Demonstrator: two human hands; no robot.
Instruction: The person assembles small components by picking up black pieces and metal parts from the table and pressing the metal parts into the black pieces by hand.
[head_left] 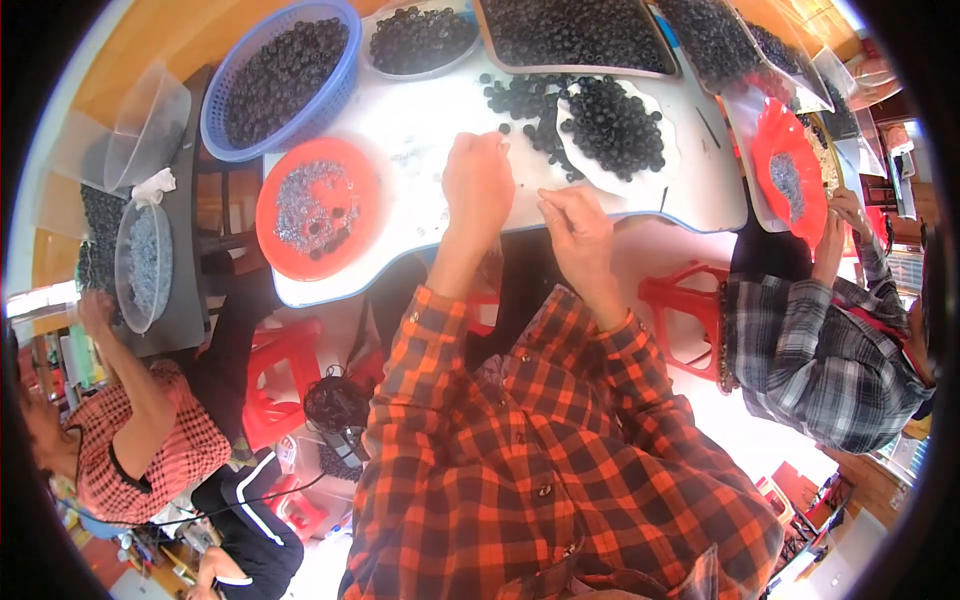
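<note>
My left hand [478,185] is closed over the white table, its fingertips beside a loose pile of small black round parts [540,110]. Whatever it holds is hidden. To its right, my right hand [580,232] has thumb and forefinger pinched together, and anything between them is too small to name. The two hands are a little apart. Beyond them a white plate [665,150] carries a heap of the black parts, some of which look ring-shaped. Left of my hands sits an orange-red bowl [268,225] with small clear, shiny pieces and a few dark ones.
At the table's far side are a blue basket [212,115], a clear tub [385,72] and a tray [560,70], all with black parts. Co-workers sit at left [150,430] and right [820,370], the latter near a red scalloped bowl [765,160]. Red stools [690,300] stand below.
</note>
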